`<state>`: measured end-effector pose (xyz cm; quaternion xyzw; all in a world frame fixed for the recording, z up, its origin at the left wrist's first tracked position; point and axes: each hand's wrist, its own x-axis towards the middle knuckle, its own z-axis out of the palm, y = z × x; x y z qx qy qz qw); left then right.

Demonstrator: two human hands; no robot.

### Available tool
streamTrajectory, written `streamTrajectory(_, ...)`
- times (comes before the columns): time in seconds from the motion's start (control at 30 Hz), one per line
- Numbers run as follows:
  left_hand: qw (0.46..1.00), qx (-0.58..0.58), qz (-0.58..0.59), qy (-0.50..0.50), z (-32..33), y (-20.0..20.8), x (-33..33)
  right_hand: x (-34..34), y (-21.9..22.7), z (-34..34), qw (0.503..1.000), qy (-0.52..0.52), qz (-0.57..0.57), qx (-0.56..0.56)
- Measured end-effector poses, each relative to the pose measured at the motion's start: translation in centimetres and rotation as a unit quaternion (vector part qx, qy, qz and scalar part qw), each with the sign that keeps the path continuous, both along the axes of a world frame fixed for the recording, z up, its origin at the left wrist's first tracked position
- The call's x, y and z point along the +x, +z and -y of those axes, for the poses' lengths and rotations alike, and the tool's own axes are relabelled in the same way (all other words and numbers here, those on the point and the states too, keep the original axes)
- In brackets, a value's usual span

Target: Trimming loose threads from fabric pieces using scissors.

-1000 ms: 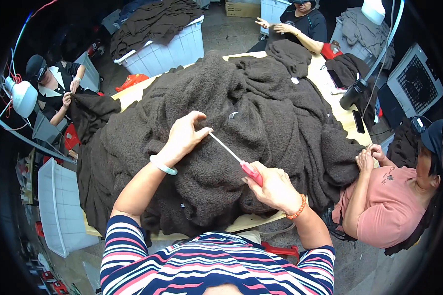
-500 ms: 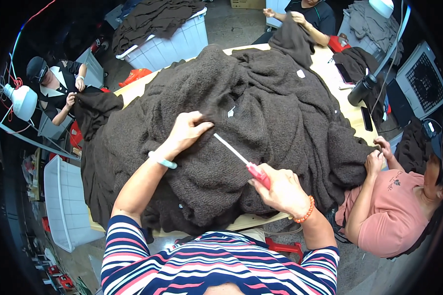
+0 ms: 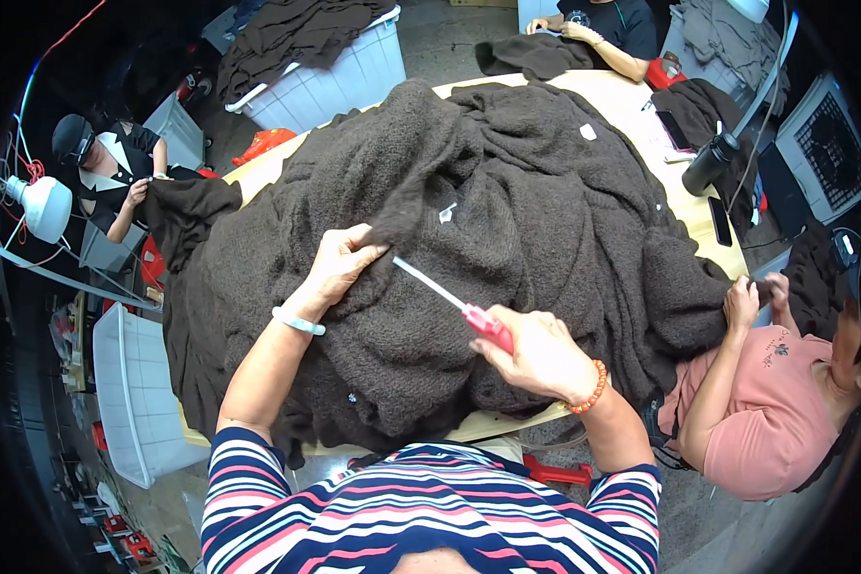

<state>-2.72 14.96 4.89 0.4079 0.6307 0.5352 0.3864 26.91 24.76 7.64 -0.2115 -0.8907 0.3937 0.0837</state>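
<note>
A big heap of dark brown knitted fabric (image 3: 545, 230) covers most of the table before me. My left hand (image 3: 342, 263) is closed in a pinch on a raised fold of this fabric, thumb and forefinger pressed together. In my right hand (image 3: 540, 352) is a tool with a pink handle (image 3: 491, 328) and a thin, pale metal shaft (image 3: 430, 278). The shaft slants up and left, its end close to my left fingertips; whether it touches the cloth I cannot tell. A small white tag (image 3: 447, 213) lies on the fabric just beyond.
Co-workers handle brown cloth at the left (image 3: 115, 172), the far side (image 3: 603, 33) and the right (image 3: 765, 402). On the table's (image 3: 641, 103) right side stand a black bottle (image 3: 711, 163) and phones (image 3: 719, 222). White bins (image 3: 325, 91) flank the table.
Both my hands and the pink-handled tool have shifted slightly left. The far co-worker's cloth has dropped from raised to low at the table edge.
</note>
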Motion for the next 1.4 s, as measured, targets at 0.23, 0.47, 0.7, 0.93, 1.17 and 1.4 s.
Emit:
streamTrajectory(0.23,0.998,-0.035,-0.052,-0.015,0.5,-0.4,-0.6,-0.7,0.2,-0.1,1.000,-0.012,0.003,0.013)
streamTrajectory(0.47,0.795,-0.011,-0.586,0.158,-4.9,2.1,1.5,0.4,-1.6,-1.0,0.999,-0.032,0.025,0.017)
streamTrajectory(0.7,0.854,-0.005,-0.521,-0.004,-9.2,0.1,0.4,1.4,-0.7,-2.3,0.995,-0.101,-0.022,0.010)
streamTrajectory(0.93,0.997,-0.038,0.069,0.015,-6.0,-0.8,-0.9,0.3,0.1,-2.8,0.998,-0.018,0.001,0.055)
streamTrajectory(1.17,0.977,-0.032,0.208,0.030,-5.1,-0.7,-1.0,-0.2,0.6,-3.1,0.998,0.024,0.041,0.043)
streamTrajectory(1.4,0.997,-0.032,0.050,0.057,-6.7,-0.9,-0.5,0.2,0.4,-3.7,1.000,-0.007,0.024,0.013)
